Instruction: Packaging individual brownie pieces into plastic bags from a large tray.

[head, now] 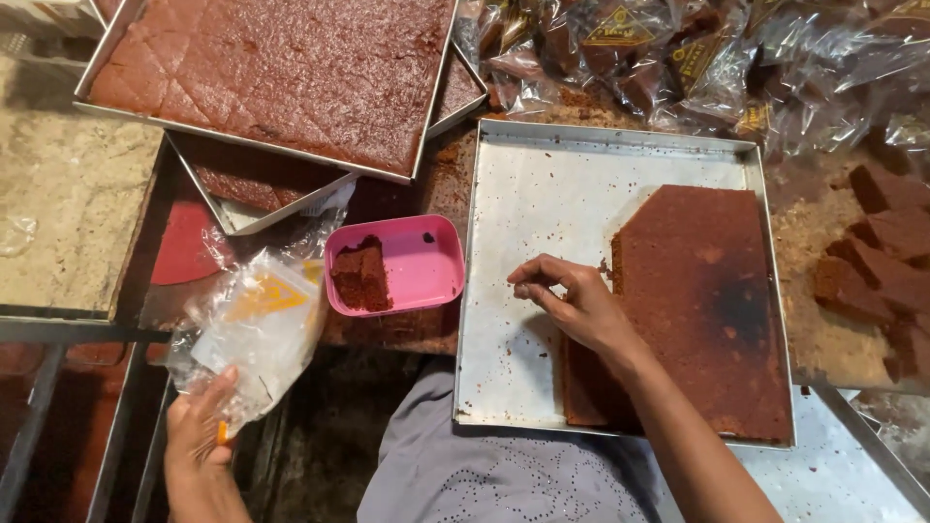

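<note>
My left hand (pixel 199 441) grips a bunch of clear plastic bags (pixel 254 327) with yellow print, held up at the lower left. My right hand (pixel 573 298) hovers over a metal tray (pixel 542 203), fingers pinched together at the left edge of a slab of brown cake (pixel 707 310); whether a crumb is between the fingers I cannot tell. A pink plastic tub (pixel 426 263) with a piece of brown cake (pixel 361 276) stands between the two hands.
A big tray of scored uncut brown cake (pixel 281 73) rests on other trays at the top left. Bagged cake pieces (pixel 678 58) pile up at the top right. Cut cake blocks (pixel 882 261) lie at the right. My grey-clothed lap (pixel 484 475) is below.
</note>
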